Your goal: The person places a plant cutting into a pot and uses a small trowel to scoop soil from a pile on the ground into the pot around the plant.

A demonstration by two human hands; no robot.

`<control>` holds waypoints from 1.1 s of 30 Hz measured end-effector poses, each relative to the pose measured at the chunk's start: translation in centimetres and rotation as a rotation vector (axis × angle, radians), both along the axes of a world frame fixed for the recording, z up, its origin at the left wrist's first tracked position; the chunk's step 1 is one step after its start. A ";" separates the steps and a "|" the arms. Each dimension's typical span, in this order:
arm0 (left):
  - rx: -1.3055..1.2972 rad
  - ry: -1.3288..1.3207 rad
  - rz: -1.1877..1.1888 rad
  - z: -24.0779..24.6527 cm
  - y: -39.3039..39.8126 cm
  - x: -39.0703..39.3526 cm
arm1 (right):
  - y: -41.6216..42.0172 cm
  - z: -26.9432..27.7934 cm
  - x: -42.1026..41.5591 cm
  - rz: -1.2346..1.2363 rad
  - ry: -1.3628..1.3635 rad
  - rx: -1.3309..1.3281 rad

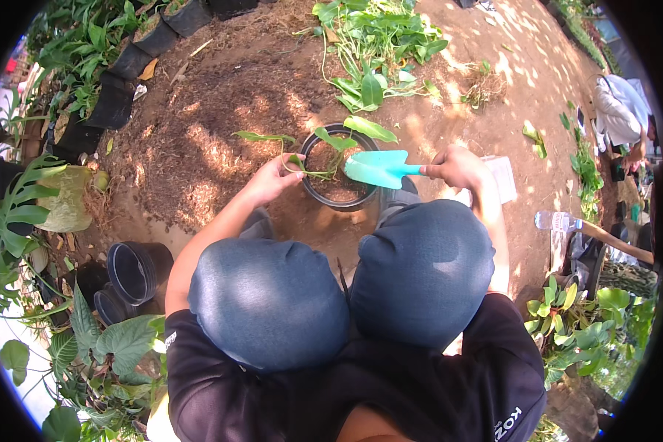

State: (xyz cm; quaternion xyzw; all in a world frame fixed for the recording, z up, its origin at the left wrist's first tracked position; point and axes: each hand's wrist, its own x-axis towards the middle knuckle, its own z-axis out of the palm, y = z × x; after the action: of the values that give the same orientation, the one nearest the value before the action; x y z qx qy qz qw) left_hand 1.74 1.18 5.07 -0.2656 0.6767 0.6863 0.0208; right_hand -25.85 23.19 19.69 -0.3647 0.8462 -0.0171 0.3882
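Note:
In front of my knees a round black plastic pot [340, 202] stands on the soil, with brown potting mix [342, 190] inside. My left hand [273, 179] is at the pot's left rim and pinches the stem of a leafy green cutting [336, 141]. Some of its leaves reach over the pot and one spreads out to the left. My right hand [456, 167] grips the handle of a turquoise hand trowel [378, 168]. The trowel's blade lies over the right side of the pot, its tip above the mix. Whether the tip touches the mix I cannot tell.
A heap of green cuttings [373, 61] lies beyond the pot. Loose brown mix [199, 138] covers the ground leftward. Empty black pots [138, 273] lie at the left. A water bottle [557, 221] is at the right, and another person [621, 108] bends farther off.

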 end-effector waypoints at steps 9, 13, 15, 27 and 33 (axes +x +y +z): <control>-0.054 -0.089 -0.029 3.4 0.6 0.6 | -0.3 -3.2 -0.1 0.282 0.207 0.016; -0.028 -0.108 0.012 4.0 0.7 1.5 | -1.7 -0.5 -0.3 0.376 0.238 -0.016; -0.038 -0.096 0.003 3.5 0.6 1.8 | -1.7 0.0 -1.0 0.412 0.213 -0.060; 0.029 -0.212 -0.089 2.7 0.7 1.7 | -2.0 -0.4 -2.2 0.445 0.277 -0.017; 0.126 -0.151 -0.112 1.8 0.4 2.0 | -2.4 -0.5 -2.7 0.479 0.297 -0.007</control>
State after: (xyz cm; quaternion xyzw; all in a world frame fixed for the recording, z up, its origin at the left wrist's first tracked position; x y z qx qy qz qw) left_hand 3.72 1.58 6.84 -0.2765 0.6424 0.7034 0.1265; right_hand -28.55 20.76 19.21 -0.5543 0.7833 0.1258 0.2517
